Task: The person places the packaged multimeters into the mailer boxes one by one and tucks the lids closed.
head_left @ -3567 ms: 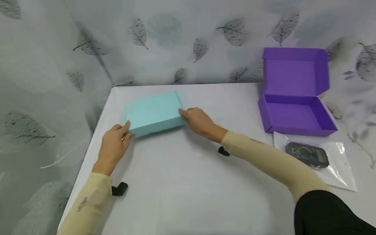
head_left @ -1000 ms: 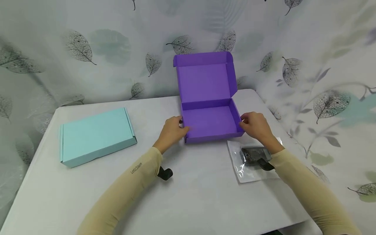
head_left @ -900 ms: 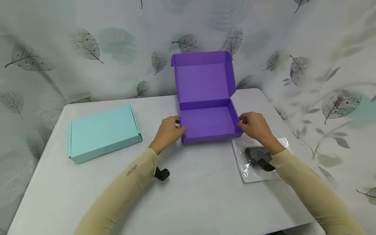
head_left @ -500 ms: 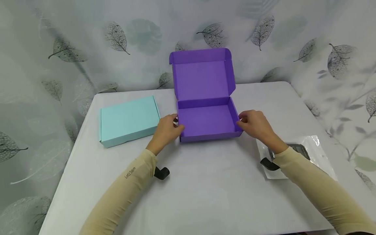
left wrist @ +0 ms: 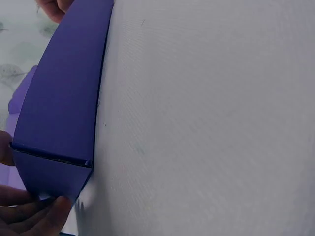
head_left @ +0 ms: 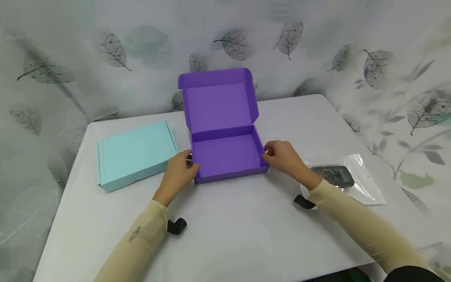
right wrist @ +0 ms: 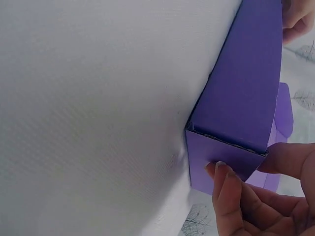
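Note:
A purple cardboard box (head_left: 225,154) stands on the white table with its lid raised at the back and nothing inside. My left hand (head_left: 177,172) pinches its left side wall, thumb over the rim and fingers outside; the left wrist view shows those fingers (left wrist: 54,214) against the end wall. On the other side my right hand (head_left: 285,158) pinches the right wall the same way, its fingertips (right wrist: 224,179) on the outer face in the right wrist view. Just left of the purple box lies a closed light-blue box (head_left: 137,152), close to my left hand.
A black multimeter (head_left: 334,176) in a clear plastic bag (head_left: 366,188) lies at the right, partly behind my right forearm. The white table (head_left: 225,231) ends at a leaf-patterned curtain (head_left: 148,51) at the back.
Earlier both hands held the light-blue box at the left while the purple box stood at the far right. Now both hands grip the purple box, which has moved left, beside the light-blue one.

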Tool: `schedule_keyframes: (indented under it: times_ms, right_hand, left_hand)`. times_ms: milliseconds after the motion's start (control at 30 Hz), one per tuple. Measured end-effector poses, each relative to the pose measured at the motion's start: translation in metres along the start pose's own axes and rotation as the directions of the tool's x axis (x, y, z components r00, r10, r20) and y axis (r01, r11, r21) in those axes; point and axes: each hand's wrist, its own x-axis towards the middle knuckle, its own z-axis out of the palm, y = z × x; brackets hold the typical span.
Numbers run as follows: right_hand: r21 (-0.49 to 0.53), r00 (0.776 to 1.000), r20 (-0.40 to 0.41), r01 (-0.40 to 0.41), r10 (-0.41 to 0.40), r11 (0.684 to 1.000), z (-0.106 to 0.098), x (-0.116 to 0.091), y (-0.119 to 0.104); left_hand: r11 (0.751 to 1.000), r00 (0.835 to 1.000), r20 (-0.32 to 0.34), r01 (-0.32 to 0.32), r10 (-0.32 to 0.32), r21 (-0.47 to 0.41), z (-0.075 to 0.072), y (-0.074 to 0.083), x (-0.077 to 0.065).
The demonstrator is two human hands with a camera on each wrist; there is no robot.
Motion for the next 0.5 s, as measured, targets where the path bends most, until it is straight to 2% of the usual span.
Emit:
schedule_keyframes:
  times_ms: [100,200,267,333,400,500]
  right_hand:
    - [0.003,1.0,0.022,-0.013,0.013,1.0,-0.006,-0.004,0.006]
    - [0.011,0.997,0.072,-0.005,0.005,1.0,-0.008,0.002,0.003]
    - [0.0,0.997,0.075,-0.017,0.017,1.0,-0.018,0.002,0.004]
    - [-0.015,0.998,0.055,-0.039,0.04,0.999,-0.033,-0.003,0.01]
    - [-0.033,0.997,0.028,-0.065,0.066,0.997,-0.051,-0.01,0.018]
    - [-0.051,0.994,-0.007,-0.111,0.111,0.993,-0.078,-0.024,0.034]
  left_hand:
    - [1.0,1.0,0.014,-0.022,0.022,0.011,0.005,0.003,-0.001]
    - [0.999,1.0,0.028,0.004,-0.006,0.05,-0.003,0.002,-0.01]
    - [0.996,0.999,0.032,-0.009,0.006,0.089,-0.006,0.006,-0.012]
    - [0.988,0.999,0.013,-0.048,0.047,0.145,-0.006,0.011,-0.012]
    - [0.975,0.993,-0.041,-0.104,0.114,0.197,-0.005,0.019,-0.011]
    - [0.95,0.963,-0.14,-0.19,0.229,0.247,-0.001,0.031,-0.008]
